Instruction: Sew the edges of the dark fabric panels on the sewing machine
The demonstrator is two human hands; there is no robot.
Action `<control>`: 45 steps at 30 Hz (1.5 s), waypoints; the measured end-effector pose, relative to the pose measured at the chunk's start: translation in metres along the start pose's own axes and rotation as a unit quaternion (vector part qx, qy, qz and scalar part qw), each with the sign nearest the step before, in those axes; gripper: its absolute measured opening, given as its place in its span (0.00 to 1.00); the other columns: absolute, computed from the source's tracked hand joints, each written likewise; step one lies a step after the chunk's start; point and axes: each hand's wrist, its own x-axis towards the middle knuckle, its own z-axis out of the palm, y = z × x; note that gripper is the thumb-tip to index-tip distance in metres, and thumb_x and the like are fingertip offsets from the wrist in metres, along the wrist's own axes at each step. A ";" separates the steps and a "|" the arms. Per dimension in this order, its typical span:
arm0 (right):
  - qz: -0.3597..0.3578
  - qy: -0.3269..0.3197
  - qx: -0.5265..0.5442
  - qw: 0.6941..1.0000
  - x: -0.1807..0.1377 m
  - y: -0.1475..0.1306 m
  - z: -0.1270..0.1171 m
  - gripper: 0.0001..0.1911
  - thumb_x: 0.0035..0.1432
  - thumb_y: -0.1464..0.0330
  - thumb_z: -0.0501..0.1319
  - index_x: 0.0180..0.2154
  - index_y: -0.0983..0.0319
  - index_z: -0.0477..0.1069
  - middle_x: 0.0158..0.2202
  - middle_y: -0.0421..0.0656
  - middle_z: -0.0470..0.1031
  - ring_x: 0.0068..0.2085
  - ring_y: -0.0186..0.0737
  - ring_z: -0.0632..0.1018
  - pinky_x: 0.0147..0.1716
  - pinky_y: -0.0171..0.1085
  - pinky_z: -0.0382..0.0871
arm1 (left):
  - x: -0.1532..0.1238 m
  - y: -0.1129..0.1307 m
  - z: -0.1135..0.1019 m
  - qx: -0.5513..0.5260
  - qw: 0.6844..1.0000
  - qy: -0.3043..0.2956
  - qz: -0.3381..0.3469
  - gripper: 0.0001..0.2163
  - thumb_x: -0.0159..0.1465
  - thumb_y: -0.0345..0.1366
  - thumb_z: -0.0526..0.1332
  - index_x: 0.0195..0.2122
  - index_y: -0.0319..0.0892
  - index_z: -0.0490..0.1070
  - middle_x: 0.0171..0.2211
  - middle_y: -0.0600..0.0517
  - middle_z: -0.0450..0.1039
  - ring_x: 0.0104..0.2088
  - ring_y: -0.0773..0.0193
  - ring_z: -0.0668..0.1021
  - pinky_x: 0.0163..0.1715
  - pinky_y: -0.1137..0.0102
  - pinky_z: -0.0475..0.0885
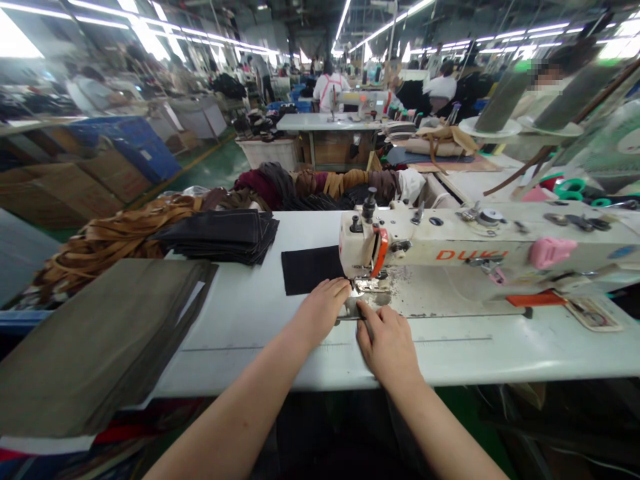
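Observation:
A black fabric piece (310, 270) lies flat on the white sewing table, its right end beneath the head of the sewing machine (425, 243). My left hand (325, 303) rests at the fabric's lower right corner, fingers stretched out flat, the tips beside the presser foot (367, 285). Just in front of the needle plate, my right hand (389, 337) has its index finger pointing toward the foot and the other fingers curled. Something small and dark shows between its thumb and index finger; its kind is hidden. The needle itself cannot be made out.
Left of the machine sit a stack of black fabric pieces (220, 235) and a larger pile of olive-grey panels (100, 327). Tan straps (115, 230) heap behind them. Thread cones (505, 100) stand at the right. A small tray (594, 313) lies beneath the machine arm.

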 end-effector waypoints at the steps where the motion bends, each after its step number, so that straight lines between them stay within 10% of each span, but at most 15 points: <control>1: -0.001 0.002 -0.001 1.000 0.000 0.000 0.001 0.21 0.69 0.65 0.58 0.62 0.58 0.69 0.38 0.44 0.67 0.41 0.44 0.69 0.44 0.42 0.60 | 0.001 -0.001 0.000 -0.003 1.000 0.002 0.003 0.21 0.70 0.24 0.51 0.62 0.38 0.66 0.64 0.43 0.66 0.65 0.54 0.67 0.67 0.54 0.62; 12: -0.018 0.044 0.006 0.999 -0.005 0.002 0.007 0.20 0.68 0.68 0.58 0.60 0.59 0.68 0.39 0.45 0.68 0.39 0.44 0.71 0.42 0.43 0.64 | 0.040 -0.025 -0.017 0.000 1.000 0.023 -0.014 0.12 0.66 0.25 0.58 0.44 0.43 0.78 0.44 0.48 0.78 0.48 0.54 0.77 0.51 0.61 0.72; 19: -0.044 0.121 -0.018 0.992 -0.006 0.016 0.035 0.22 0.65 0.69 0.59 0.60 0.55 0.67 0.39 0.45 0.69 0.38 0.46 0.73 0.40 0.43 0.66 | 0.073 -0.073 -0.020 0.075 0.980 0.087 -0.164 0.23 0.67 0.20 0.48 0.60 0.35 0.69 0.61 0.35 0.67 0.65 0.48 0.66 0.63 0.53 0.62; 32: -0.054 0.174 -0.026 0.983 -0.001 0.026 0.057 0.23 0.59 0.71 0.60 0.57 0.55 0.68 0.36 0.44 0.70 0.36 0.46 0.73 0.37 0.42 0.67 | 0.032 -0.112 -0.067 -0.070 0.953 0.057 -0.290 0.06 0.55 0.27 0.64 0.23 0.42 0.72 0.24 0.50 0.72 0.30 0.57 0.76 0.37 0.67 0.68; 38: -0.079 0.121 -0.014 0.989 -0.002 0.021 0.032 0.21 0.67 0.66 0.58 0.60 0.56 0.66 0.37 0.44 0.71 0.36 0.43 0.75 0.39 0.42 0.68 | -0.015 -0.120 -0.102 -0.237 0.869 0.241 -0.362 0.04 0.58 0.35 0.65 0.29 0.42 0.71 0.26 0.53 0.70 0.30 0.62 0.74 0.31 0.72 0.67; 45: -0.102 0.117 -0.024 0.988 0.003 0.019 0.025 0.20 0.69 0.64 0.53 0.59 0.60 0.68 0.33 0.45 0.71 0.33 0.45 0.75 0.35 0.43 0.68 | -0.025 -0.147 -0.140 -0.384 0.659 0.503 -0.405 0.13 0.60 0.42 0.65 0.34 0.43 0.60 0.26 0.57 0.65 0.23 0.69 0.75 0.24 0.77 0.71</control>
